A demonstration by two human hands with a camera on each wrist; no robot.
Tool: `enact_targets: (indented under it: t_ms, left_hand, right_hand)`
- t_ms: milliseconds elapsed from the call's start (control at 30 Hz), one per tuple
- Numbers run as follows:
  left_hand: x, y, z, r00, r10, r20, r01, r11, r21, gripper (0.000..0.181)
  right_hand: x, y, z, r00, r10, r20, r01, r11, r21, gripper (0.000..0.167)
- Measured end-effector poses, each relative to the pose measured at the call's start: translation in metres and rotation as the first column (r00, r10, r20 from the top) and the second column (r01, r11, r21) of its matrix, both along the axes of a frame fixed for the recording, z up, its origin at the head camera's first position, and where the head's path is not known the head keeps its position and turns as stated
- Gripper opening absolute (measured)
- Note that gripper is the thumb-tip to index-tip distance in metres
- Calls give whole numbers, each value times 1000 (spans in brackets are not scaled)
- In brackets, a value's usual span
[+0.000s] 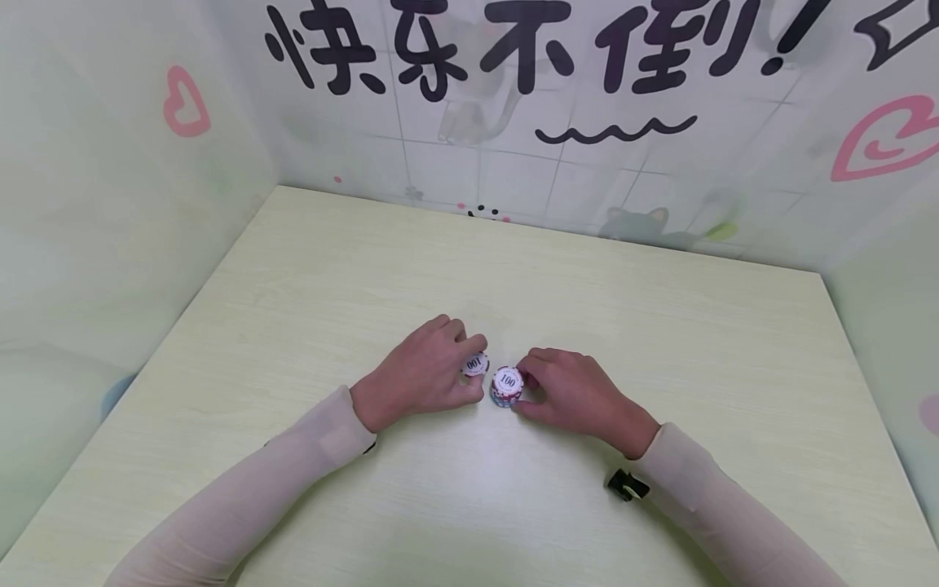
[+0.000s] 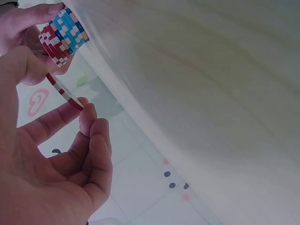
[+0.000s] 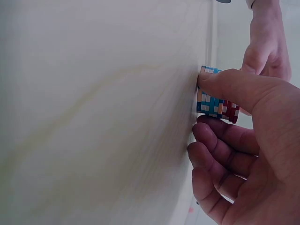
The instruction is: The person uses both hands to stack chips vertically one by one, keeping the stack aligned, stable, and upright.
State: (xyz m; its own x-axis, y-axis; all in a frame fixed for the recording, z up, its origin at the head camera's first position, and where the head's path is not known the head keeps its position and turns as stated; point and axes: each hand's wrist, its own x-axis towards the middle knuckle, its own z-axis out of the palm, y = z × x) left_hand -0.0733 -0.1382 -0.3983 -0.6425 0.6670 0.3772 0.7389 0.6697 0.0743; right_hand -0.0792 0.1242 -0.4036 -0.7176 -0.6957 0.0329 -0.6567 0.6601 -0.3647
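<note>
A stack of poker chips (image 1: 508,383) stands upright on the table, with a white face marked 100 on top. Its lower chips (image 3: 206,104) are blue, and the upper ones (image 2: 52,46) are red and white. The right hand (image 1: 575,391) holds the stack from its right side, thumb and fingertips at the lower chips. Just left of the stack, the left hand (image 1: 421,375) pinches a single red-and-white poker chip (image 2: 64,92) between thumb and fingers. This chip is tilted in the left wrist view, apart from the stack. Its face (image 1: 475,364) also shows 100.
The pale wooden table (image 1: 455,505) reaches to a printed back wall (image 1: 455,163), with side walls at left and right. A small black clip-like object (image 1: 628,486) shows beside the right sleeve (image 1: 697,481).
</note>
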Motion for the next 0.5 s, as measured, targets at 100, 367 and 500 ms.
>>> enact_targets:
  t_ms: [100, 367, 500]
  left_hand:
    - [-1, 0, -1, 1000, -6, -3, 6, 1000, 0, 18]
    - [0, 0, 0, 999, -37, -24, 38, 999, 29, 22]
    - [0, 1, 1, 998, -54, -29, 56, 997, 52, 23]
  right_hand:
    - [0, 0, 0, 1000, 2, -2, -2, 1000, 3, 31]
    - [0, 0, 0, 1000, 7, -2, -7, 1000, 1, 30]
    - [-1, 0, 0, 1000, 11, -7, -11, 1000, -2, 29]
